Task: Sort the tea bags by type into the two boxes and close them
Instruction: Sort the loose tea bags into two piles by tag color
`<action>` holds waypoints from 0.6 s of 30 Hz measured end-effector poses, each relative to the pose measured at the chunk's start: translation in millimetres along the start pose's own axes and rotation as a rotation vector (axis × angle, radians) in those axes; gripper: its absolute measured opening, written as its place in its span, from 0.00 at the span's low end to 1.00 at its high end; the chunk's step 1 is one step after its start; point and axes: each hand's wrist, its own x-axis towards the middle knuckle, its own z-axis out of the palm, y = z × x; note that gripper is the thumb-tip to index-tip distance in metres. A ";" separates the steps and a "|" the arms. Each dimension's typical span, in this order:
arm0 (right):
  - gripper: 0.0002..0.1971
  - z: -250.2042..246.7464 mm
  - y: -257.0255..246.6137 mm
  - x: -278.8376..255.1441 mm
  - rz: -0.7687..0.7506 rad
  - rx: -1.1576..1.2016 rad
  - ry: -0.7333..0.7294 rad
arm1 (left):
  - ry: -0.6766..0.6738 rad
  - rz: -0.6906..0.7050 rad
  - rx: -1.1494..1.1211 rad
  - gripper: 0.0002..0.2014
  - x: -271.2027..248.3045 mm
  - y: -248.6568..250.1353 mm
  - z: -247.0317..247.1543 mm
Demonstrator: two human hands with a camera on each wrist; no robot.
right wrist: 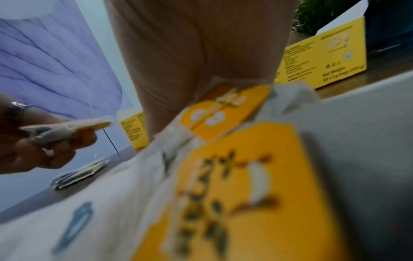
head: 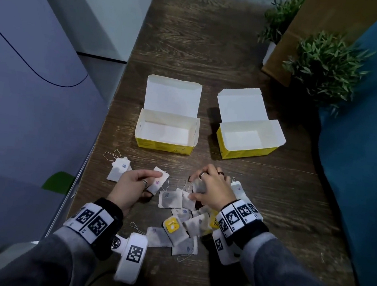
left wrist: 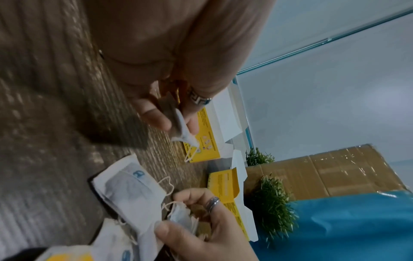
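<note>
Two open yellow boxes stand side by side, the left box [head: 165,143] and the right box [head: 247,153], both empty with lids up. In front of them lies a loose pile of tea bags [head: 181,222], some with yellow tags [head: 171,225]. My left hand [head: 152,183] pinches one white tea bag [head: 163,178] between thumb and fingers, just above the table; the same tea bag [left wrist: 180,123] shows in the left wrist view. My right hand [head: 192,189] grips another tea bag [head: 199,186] at the pile's far edge. A small stack of tea bags [head: 118,170] lies apart at the left.
The dark wooden table [head: 218,40] runs away from me, with its left edge [head: 92,155] near the small stack. Two potted plants [head: 325,64] and a brown cardboard box [head: 296,33] stand at the back right. Blue fabric [head: 368,163] borders the right side.
</note>
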 end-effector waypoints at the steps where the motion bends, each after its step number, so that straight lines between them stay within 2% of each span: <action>1: 0.16 0.5 4.0 -4.2 -0.002 0.017 -0.018 | -0.007 0.002 0.008 0.13 1.2 0.6 3.3; 5: 0.14 0.4 28.0 -25.3 0.012 0.044 -0.073 | -0.063 0.005 0.078 0.14 6.7 3.6 26.0; 8: 0.14 -1.5 45.8 -41.0 0.082 0.027 -0.124 | -0.105 0.040 0.129 0.13 7.8 9.1 50.1; 10: 0.12 -4.5 49.6 -48.1 0.110 0.239 -0.047 | -0.140 0.087 0.140 0.13 6.2 12.8 65.6; 12: 0.10 -9.1 47.6 -51.9 0.110 0.652 0.079 | -0.188 0.118 0.123 0.13 4.1 14.8 79.4; 14: 0.07 -15.3 42.4 -52.8 0.119 0.996 0.078 | -0.208 0.127 0.111 0.15 3.2 16.3 91.5; 16: 0.01 -19.3 38.5 -53.0 0.119 1.155 0.037 | -0.209 0.130 0.101 0.18 3.5 16.6 101.6; 18: 0.03 -20.4 41.4 -50.6 0.121 1.163 0.081 | -0.220 0.116 0.094 0.21 5.9 15.3 109.6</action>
